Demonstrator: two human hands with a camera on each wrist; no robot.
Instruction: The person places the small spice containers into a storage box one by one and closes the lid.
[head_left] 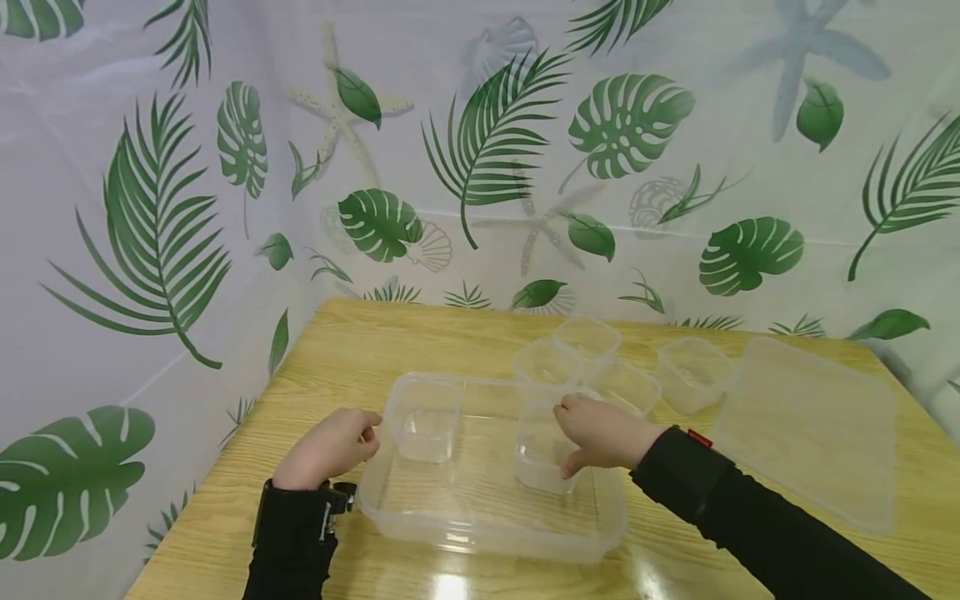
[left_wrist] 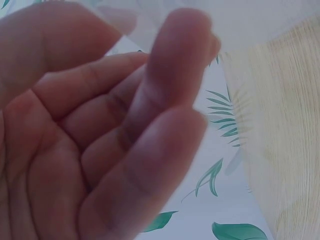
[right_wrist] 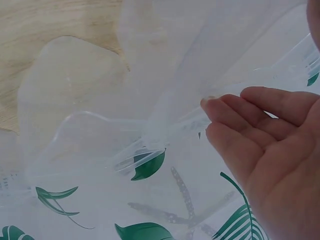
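A large clear container (head_left: 457,533) stands on the table with two small clear containers inside. The left small one (head_left: 427,437) sits by the left wall. My left hand (head_left: 333,446) is at the large container's left rim, fingers bent, a fingertip showing through the plastic in the left wrist view, where the hand (left_wrist: 110,140) fills much of the picture. With thumb and fingers spread across it, my right hand (head_left: 603,433) grips the right small container (head_left: 536,454). The right wrist view shows that hand (right_wrist: 275,145) with bent fingers beside clear plastic; its thumb is mostly out of frame.
Several more small clear containers stand behind and to the right of the large one, among them a back one (head_left: 587,337) and a right one (head_left: 693,375). A flat translucent lid (head_left: 813,433) lies on the wooden table (head_left: 405,329) at the right. Leaf-patterned cloth hangs behind.
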